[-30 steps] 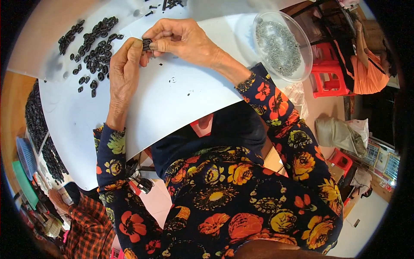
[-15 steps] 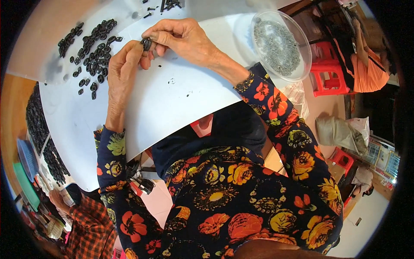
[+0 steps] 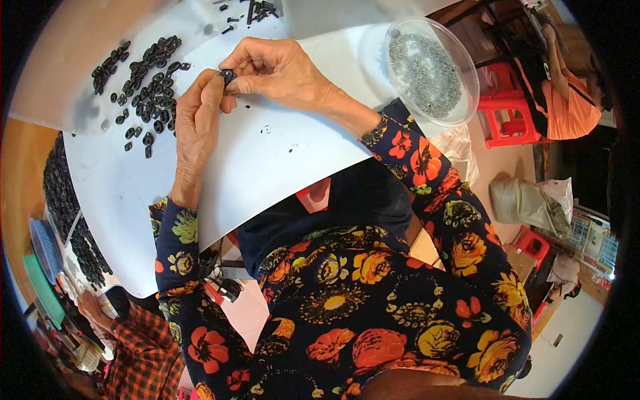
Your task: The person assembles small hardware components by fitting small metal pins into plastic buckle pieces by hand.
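Between my two hands, above the white table [image 3: 247, 173], is a small black plastic part [image 3: 228, 76]. My left hand [image 3: 199, 110] pinches it from the left with thumb and fingertips. The fingers of my right hand [image 3: 277, 72] are closed on it from the other side; whether they also hold something smaller is hidden. Left of my hands lies a loose spread of similar small black parts [image 3: 158, 97], some with a hole through them. At the top of the table are several black screw-like pieces [image 3: 261, 11].
A round clear tub [image 3: 472, 100] of small silvery metal pins or screws [image 3: 427, 73] stands on the right. Tiny black bits dot the table before me. Long dark heaps [image 3: 63, 177] lie beyond its left edge. Red stools [image 3: 510, 120] and other people [image 3: 143, 350] are around.
My right fingers have shifted around the black part, and both hands have come slightly lower. The part stays between them. The view has moved a little.
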Demonstrator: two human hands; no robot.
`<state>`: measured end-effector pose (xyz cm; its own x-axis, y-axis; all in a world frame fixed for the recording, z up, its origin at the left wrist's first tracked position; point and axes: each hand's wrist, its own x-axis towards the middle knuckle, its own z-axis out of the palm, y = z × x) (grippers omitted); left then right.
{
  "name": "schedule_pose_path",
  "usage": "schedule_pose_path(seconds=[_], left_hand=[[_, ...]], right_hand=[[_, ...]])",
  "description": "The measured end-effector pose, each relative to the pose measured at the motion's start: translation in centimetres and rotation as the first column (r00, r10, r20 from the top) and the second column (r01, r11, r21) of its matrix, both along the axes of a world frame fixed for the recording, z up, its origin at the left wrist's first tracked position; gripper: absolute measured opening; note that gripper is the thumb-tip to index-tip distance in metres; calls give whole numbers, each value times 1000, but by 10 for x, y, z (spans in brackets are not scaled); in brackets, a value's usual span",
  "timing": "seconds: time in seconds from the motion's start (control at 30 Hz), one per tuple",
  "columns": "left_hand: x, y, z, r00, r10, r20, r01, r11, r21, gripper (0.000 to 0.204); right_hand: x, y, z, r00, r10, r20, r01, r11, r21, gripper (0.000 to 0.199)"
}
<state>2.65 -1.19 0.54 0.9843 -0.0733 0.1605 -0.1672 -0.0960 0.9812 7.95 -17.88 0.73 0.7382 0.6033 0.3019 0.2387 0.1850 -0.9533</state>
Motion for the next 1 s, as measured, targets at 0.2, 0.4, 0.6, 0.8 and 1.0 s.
schedule_pose_path(seconds=[0.2,0.4,0.6,0.8,1.0], left_hand=[[1,-2,1,1000,-15,5,15,1000,-24,30],[1,-4,0,995,14,100,-25,994,107,28],[-2,-7,8,996,6,88,-12,997,72,26],[2,1,1,997,-46,55,49,997,-52,29],[1,0,2,993,-45,-112,33,994,-108,31]], right_hand=[[1,-3,1,999,34,13,-35,998,58,23],[6,-3,-4,1000,13,9,-13,999,36,21],[6,-4,0,999,-31,-12,31,999,15,19],[5,-4,0,992,-128,10,128,990,-62,14],[-2,-3,4,916,-243,318,282,956,-82,12]])
